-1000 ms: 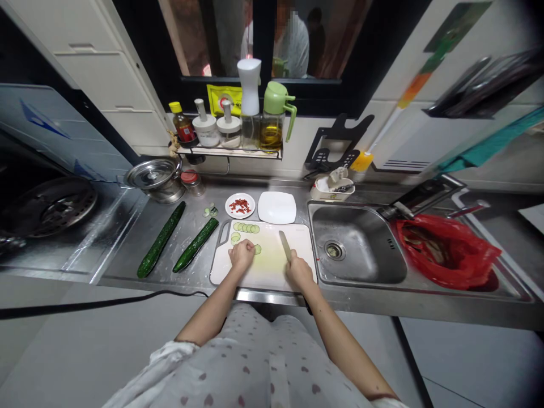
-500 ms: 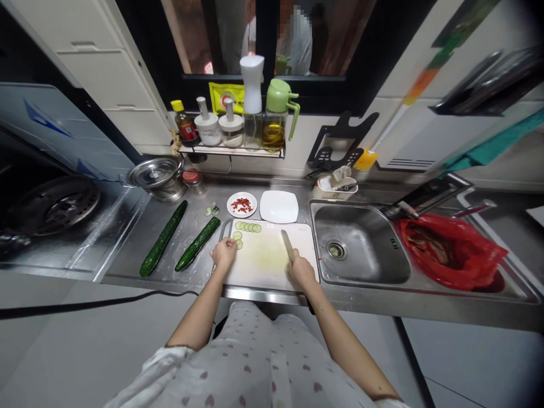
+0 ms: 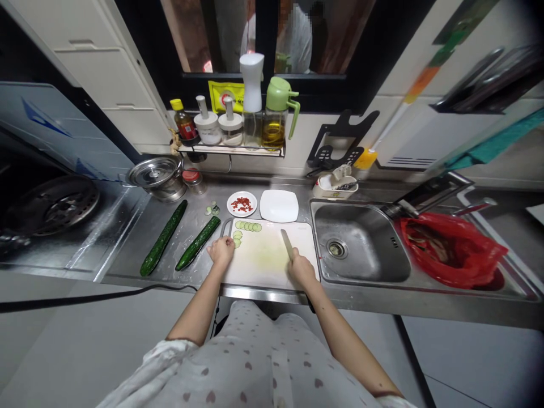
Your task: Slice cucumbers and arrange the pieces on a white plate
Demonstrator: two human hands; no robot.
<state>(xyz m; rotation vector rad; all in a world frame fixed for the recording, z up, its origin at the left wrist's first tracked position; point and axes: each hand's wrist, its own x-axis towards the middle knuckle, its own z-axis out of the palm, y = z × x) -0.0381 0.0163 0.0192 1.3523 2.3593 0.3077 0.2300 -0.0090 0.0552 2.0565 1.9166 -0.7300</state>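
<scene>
My right hand (image 3: 302, 268) is wrapped round a knife (image 3: 286, 242), its blade pointing away from me over the right part of the white cutting board (image 3: 263, 277). My left hand (image 3: 221, 251) is at the board's left edge, fingers curled together beside a few cucumber slices (image 3: 237, 235); whether a slice is between the fingertips is hidden. A row of thin cucumber slices (image 3: 248, 226) overlaps along the board's far left edge. A wet, pale green patch marks the board's middle. Left of the board lie a shorter cucumber (image 3: 198, 243) and a longer cucumber (image 3: 164, 238).
Behind the board stand a small plate (image 3: 230, 207) of chopped red pieces and a white square plate (image 3: 279, 205). Cucumber ends (image 3: 211, 208) lie nearby. A sink (image 3: 361, 241) adjoins on the right, with a red plastic bag (image 3: 459, 255) beyond. A steel pot (image 3: 155, 175) stands back left.
My left hand has shifted slightly left, and the lower cucumber slices beside it sit a little differently. My right hand and the knife stay almost still.
</scene>
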